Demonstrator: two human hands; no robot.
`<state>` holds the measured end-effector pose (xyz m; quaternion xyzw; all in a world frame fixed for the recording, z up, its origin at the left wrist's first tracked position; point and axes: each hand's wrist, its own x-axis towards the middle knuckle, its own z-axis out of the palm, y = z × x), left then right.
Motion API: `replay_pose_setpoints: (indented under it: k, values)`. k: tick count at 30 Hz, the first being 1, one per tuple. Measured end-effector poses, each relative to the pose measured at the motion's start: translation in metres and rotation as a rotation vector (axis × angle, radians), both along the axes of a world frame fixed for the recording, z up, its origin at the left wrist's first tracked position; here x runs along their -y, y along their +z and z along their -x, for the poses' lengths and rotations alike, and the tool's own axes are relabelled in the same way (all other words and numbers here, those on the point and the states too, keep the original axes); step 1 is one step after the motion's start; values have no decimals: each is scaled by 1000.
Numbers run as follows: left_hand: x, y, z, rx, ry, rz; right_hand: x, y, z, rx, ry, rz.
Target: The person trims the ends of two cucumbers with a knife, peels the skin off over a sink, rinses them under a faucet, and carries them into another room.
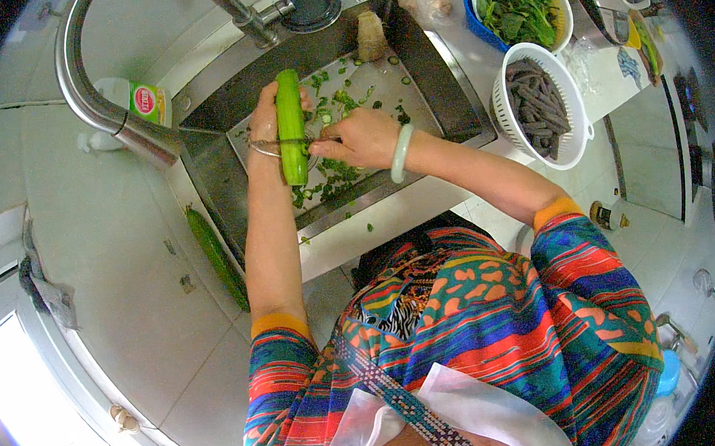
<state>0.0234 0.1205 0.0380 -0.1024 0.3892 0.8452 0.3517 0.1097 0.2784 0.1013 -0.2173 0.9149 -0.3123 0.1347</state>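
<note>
In my left hand (263, 119) I hold a long, pale green gourd or cucumber (289, 106) upright in the view, above the sink. Its skin looks mostly stripped, with darker green near the lower end. My right hand (361, 139) grips a narrow dark tool (293, 141) that lies across the vegetable's lower part. Whether this is a peeler or a knife is hard to tell. Below both hands, chopped green scraps (336, 178) are scattered over the floor of the steel sink (424, 116). Another dark green cucumber-like vegetable (213, 255) rests along the sink's left edge.
A curved steel faucet (76, 75) arches at the upper left, near a labelled bottle (150, 101). A pale brown piece (370, 35) stands in the sink's far corner. Right of the sink are a white basket (501, 104) of dark purple pods (539, 108) and leafy greens (516, 7).
</note>
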Motion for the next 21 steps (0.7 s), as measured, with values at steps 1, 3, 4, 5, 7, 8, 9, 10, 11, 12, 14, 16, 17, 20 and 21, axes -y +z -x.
replay_pose_setpoints:
  k: [1, 3, 4, 5, 7, 8, 9, 10, 11, 12, 14, 16, 17, 20, 21]
  values:
    - [-6, 4, -3, -17, 3, 58, -4, 2, -3, 9, 11, 24]
    - [-13, 6, -5, -34, -14, 0, -8, 4, -4, -32, 17, 19]
    - [-13, 5, -4, -8, -17, -18, -7, 11, -5, -24, 31, 6]
    - [-14, 4, -3, 18, -19, -35, -6, 15, -5, -16, 46, -7]
    - [-10, 0, 5, 42, 55, 64, -10, 15, 20, 2, -127, 98]
    - [-19, 10, 2, 75, 110, 175, -16, 10, 37, 16, -224, 150]
    - [-27, 22, -3, 103, 161, 288, -22, 3, 50, -7, -236, 109]
    - [-28, 25, -10, 37, 148, 248, -27, -4, 63, -31, -249, 68]
    - [-29, 28, -14, 9, 93, 242, -31, -11, 70, -54, -262, 28]
    - [-29, 31, -17, -17, 47, 233, -30, -12, 73, -50, -248, 27]
    - [-30, 33, -24, 17, -22, 269, -28, -14, 77, -42, -221, 26]
    - [-26, 29, -29, 20, -102, 158, -26, -19, 77, -31, -238, 63]
    - [-24, 28, -31, 21, -142, 103, -25, -22, 77, -25, -248, 82]
    - [-18, 27, -28, 34, -249, 107, -24, -33, 83, -66, -218, 59]
    - [-15, 27, -28, 51, -288, 63, -22, -30, 82, -52, -213, 44]
